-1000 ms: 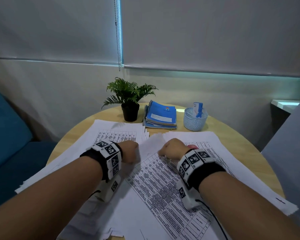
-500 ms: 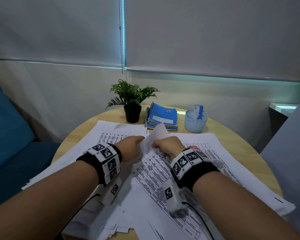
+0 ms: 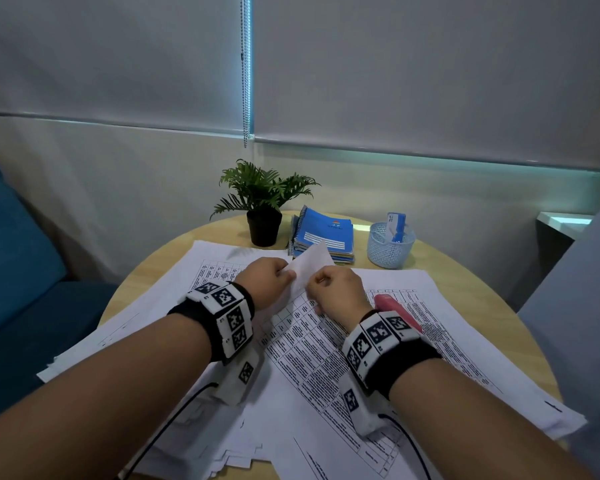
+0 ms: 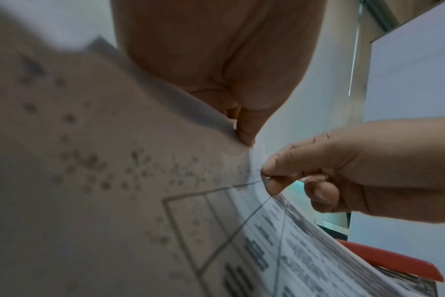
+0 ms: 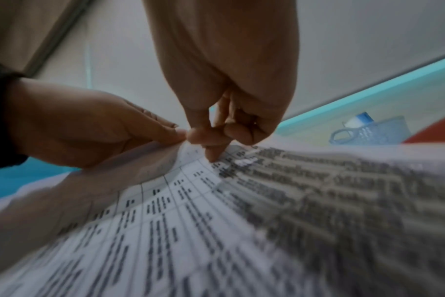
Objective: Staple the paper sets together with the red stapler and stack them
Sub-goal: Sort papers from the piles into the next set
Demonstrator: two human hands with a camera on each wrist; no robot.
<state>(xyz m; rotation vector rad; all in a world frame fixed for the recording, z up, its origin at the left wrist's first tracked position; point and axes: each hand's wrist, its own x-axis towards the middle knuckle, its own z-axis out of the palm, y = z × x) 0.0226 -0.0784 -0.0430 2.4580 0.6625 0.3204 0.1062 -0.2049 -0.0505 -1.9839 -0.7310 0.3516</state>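
Printed paper sets (image 3: 312, 344) lie spread over the round wooden table (image 3: 440, 271). The far corner of the middle set (image 3: 310, 259) is lifted off the pile. My left hand (image 3: 288, 276) pinches that corner from the left and my right hand (image 3: 313, 284) pinches it from the right, fingertips almost touching. In the left wrist view the left thumb (image 4: 245, 134) presses on the sheet while the right hand (image 4: 265, 177) nips the page edge. The red stapler (image 3: 397, 310) lies on the papers just right of my right wrist, untouched; it also shows as the red stapler (image 4: 386, 260).
At the back of the table stand a small potted plant (image 3: 264, 216), a stack of blue spiral notebooks (image 3: 323, 235) and a pale blue mesh basket (image 3: 390, 245) with small items. A blue sofa (image 3: 18, 271) is on the left. More sheets overhang the near table edge.
Both hands have moved closer together and away from me, raising the paper corner higher off the pile. The stapler has come into view beside my right wrist.
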